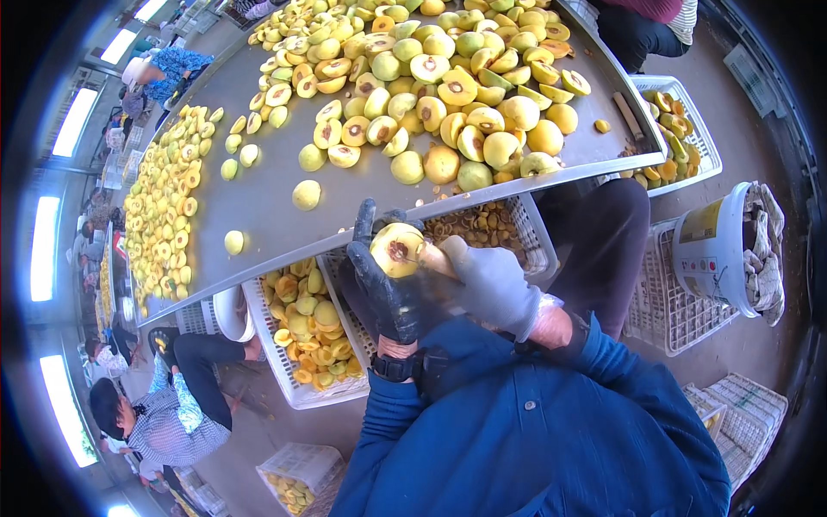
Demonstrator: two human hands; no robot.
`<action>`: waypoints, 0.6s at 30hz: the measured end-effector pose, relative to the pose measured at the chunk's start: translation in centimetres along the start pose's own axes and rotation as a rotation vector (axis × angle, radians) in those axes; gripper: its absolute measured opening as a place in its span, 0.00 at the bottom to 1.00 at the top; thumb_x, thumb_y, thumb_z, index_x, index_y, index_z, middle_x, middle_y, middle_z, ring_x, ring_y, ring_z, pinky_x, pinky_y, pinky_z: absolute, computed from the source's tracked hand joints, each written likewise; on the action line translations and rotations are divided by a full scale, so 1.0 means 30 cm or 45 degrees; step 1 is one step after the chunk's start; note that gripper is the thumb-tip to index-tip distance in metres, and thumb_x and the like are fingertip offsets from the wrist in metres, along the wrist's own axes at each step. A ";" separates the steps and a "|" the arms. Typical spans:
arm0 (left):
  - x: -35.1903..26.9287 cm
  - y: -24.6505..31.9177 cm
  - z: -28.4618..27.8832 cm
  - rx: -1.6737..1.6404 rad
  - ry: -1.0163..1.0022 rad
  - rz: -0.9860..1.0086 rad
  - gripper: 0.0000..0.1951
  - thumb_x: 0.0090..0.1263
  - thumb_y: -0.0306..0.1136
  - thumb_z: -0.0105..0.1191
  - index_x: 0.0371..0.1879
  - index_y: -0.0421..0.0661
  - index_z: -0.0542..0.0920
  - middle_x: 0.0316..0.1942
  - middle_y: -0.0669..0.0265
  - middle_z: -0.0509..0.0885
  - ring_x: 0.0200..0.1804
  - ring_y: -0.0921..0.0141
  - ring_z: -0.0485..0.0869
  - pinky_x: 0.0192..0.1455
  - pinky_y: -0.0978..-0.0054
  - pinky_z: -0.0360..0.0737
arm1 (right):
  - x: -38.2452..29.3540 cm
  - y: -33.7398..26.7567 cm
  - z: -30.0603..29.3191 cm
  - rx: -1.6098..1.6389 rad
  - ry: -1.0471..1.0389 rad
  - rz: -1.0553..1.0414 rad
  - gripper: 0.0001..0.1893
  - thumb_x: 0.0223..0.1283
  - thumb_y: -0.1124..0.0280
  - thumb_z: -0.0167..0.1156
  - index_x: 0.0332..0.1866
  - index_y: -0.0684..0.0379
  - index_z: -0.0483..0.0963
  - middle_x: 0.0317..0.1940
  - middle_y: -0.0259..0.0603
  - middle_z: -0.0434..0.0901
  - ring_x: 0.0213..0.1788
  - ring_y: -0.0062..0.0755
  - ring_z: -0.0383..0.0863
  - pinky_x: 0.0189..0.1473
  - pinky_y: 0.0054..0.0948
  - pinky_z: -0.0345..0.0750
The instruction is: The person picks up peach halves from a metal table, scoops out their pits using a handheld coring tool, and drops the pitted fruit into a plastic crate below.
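A halved yellow fruit [393,251], its cut face up with a brown pit hollow, lies in my left hand [387,284], which wears a dark, wet-looking glove. My right hand [494,278], in a light grey glove, is closed around the wooden handle [437,260] of a small tool. The tool's thin metal end touches the fruit near its hollow. Both hands are just off the near edge of a metal-topped table [278,213]. Many halved and whole-looking yellow-green fruits [452,90] are heaped on that table.
Under the table edge stand a white crate of fruit halves [303,381] and a crate of brown scraps [543,252]. To the right are another fruit crate [711,155] and a white bucket [701,249] on an upturned crate. A co-worker [174,413] sits at the left.
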State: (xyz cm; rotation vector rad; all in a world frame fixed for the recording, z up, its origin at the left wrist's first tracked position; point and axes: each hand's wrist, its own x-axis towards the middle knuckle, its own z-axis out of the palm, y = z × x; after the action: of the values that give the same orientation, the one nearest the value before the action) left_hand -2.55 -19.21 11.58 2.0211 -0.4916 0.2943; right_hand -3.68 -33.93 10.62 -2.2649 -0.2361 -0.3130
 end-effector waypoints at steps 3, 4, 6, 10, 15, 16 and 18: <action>-0.039 -0.002 0.002 -0.027 -0.060 -0.247 0.28 0.72 0.26 0.50 0.69 0.37 0.58 0.65 0.52 0.67 0.63 0.61 0.70 0.66 0.68 0.68 | 0.001 -0.012 -0.016 0.050 -0.050 0.001 0.12 0.61 0.61 0.61 0.35 0.56 0.68 0.17 0.46 0.77 0.20 0.48 0.81 0.22 0.43 0.76; -0.047 -0.002 0.006 -0.081 -0.086 -0.351 0.28 0.72 0.27 0.49 0.69 0.37 0.57 0.64 0.52 0.68 0.63 0.60 0.70 0.67 0.67 0.67 | -0.001 -0.012 -0.016 0.049 -0.049 0.007 0.12 0.61 0.61 0.61 0.35 0.56 0.68 0.17 0.46 0.77 0.20 0.48 0.81 0.22 0.43 0.76; -0.036 -0.001 0.007 -0.043 -0.058 -0.263 0.27 0.73 0.28 0.48 0.69 0.36 0.57 0.64 0.52 0.68 0.62 0.61 0.71 0.67 0.67 0.66 | -0.008 -0.007 -0.008 0.060 -0.058 0.076 0.11 0.60 0.62 0.60 0.35 0.56 0.68 0.17 0.46 0.77 0.20 0.49 0.80 0.22 0.43 0.76; 0.036 0.098 0.048 -0.062 0.121 -0.026 0.25 0.74 0.30 0.46 0.67 0.35 0.59 0.62 0.53 0.70 0.59 0.61 0.72 0.66 0.66 0.66 | -0.025 0.015 0.001 -0.083 -0.119 0.072 0.11 0.60 0.63 0.61 0.34 0.57 0.68 0.18 0.48 0.77 0.22 0.52 0.81 0.24 0.45 0.76; 0.108 0.141 0.070 -0.673 0.193 -0.507 0.31 0.81 0.52 0.29 0.63 0.33 0.69 0.50 0.56 0.80 0.52 0.66 0.79 0.60 0.69 0.74 | -0.039 0.015 -0.004 0.047 -0.091 0.049 0.13 0.58 0.65 0.62 0.37 0.60 0.67 0.19 0.51 0.78 0.24 0.55 0.81 0.27 0.48 0.76; 0.094 0.156 0.090 -0.524 0.244 -0.421 0.29 0.81 0.50 0.29 0.63 0.34 0.68 0.51 0.56 0.79 0.53 0.66 0.78 0.62 0.69 0.72 | -0.041 0.020 0.000 0.046 -0.091 0.054 0.13 0.58 0.65 0.62 0.37 0.60 0.67 0.19 0.51 0.78 0.24 0.55 0.81 0.27 0.48 0.76; 0.077 0.142 0.106 -0.379 0.283 -0.344 0.27 0.82 0.48 0.30 0.63 0.36 0.68 0.52 0.55 0.78 0.54 0.66 0.76 0.63 0.69 0.70 | -0.051 0.037 0.010 -0.022 -0.155 0.050 0.16 0.55 0.67 0.62 0.48 0.54 0.69 0.23 0.42 0.73 0.23 0.49 0.81 0.24 0.45 0.74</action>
State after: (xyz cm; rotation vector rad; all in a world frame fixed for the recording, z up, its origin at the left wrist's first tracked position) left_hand -2.46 -24.31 14.31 1.7144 -0.1121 0.2589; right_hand -4.80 -34.52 9.17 -2.3053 -0.2524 -0.1569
